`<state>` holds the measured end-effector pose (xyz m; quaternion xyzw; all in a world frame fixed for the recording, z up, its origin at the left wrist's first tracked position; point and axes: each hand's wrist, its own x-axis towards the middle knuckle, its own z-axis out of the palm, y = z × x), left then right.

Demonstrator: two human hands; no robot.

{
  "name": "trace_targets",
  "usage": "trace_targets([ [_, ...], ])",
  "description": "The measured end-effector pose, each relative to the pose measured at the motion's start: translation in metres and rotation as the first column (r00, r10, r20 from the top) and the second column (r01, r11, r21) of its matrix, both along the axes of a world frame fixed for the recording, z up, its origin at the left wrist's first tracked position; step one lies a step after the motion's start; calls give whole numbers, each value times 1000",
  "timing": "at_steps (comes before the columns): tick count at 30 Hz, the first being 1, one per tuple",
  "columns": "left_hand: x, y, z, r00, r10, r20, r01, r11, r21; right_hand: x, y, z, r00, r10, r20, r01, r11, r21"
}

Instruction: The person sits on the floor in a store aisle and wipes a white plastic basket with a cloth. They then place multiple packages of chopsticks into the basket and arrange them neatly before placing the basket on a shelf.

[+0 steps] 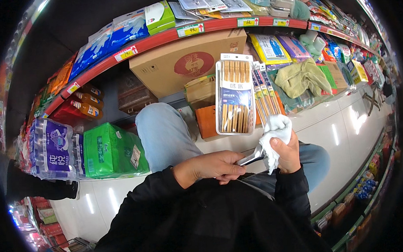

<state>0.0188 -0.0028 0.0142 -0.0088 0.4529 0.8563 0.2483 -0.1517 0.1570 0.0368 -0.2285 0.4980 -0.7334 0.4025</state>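
Note:
My left hand (219, 165) grips one end of a shiny metal utensil (252, 157), which looks like a spoon or ladle. Around its other end my right hand (287, 153) holds a crumpled white cloth (277, 126), so that end is hidden. Just beyond the cloth, a clear-fronted pack of wooden chopsticks (235, 94) lies on top of other goods. Narrower chopstick packs (265, 90) fan out to its right, partly covered by it. A yellow-green cloth (301, 77) lies rumpled over packaged goods farther right.
A red-edged shelf (218, 24) curves across above a large cardboard carton (186, 60). Left of my knee (165, 127) stand a green plastic-wrapped pack (112, 150) and shrink-wrapped water bottles (52, 148). Another person's leg (40, 185) shows at far left. Low green-edged shelving (353, 194) runs along the right.

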Motion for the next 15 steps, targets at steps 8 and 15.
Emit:
trace_targets([
  [8,-2,-15,36,916,97,-388,-359,628,-691,-10,-10,-6,959,-284,-9,283,958,-47],
  [15,-13,-155,122,882,206,-424,-346,-325,-880,-36,10,-17,934,-355,-44,355,935,2],
])
